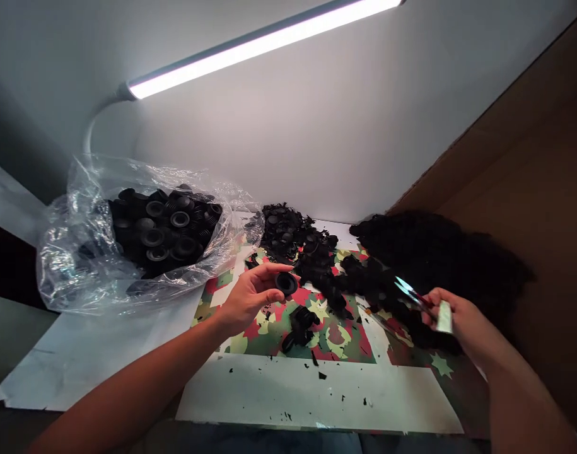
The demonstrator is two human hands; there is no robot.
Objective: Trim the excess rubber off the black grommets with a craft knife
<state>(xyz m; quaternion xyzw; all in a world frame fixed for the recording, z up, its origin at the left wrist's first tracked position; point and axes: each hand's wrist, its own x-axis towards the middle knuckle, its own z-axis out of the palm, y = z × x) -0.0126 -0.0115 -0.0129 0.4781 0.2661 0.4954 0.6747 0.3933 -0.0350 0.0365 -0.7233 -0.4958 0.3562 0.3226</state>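
My left hand [250, 296] pinches a black rubber ring-shaped part [285, 284] between thumb and fingers, its round open face turned toward me. On the right, my right hand [451, 312] is closed around a slim metal tool [410, 290] with a shiny tip pointing left. Its exact kind is not clear; a whitish band [444, 317] shows by the fingers. Below the held part lies a small clump of black rubber pieces [303, 325] on the patterned sheet [359, 343]. The tool and the ring-shaped part are well apart.
A clear plastic bag [87, 265] full of black ribbed rubber parts [151, 236] stands at left. Black scraps [288, 230] lie at the back, with a large dark heap [434, 258] against the cardboard wall [529, 164]. A lit lamp [264, 47] hangs above.
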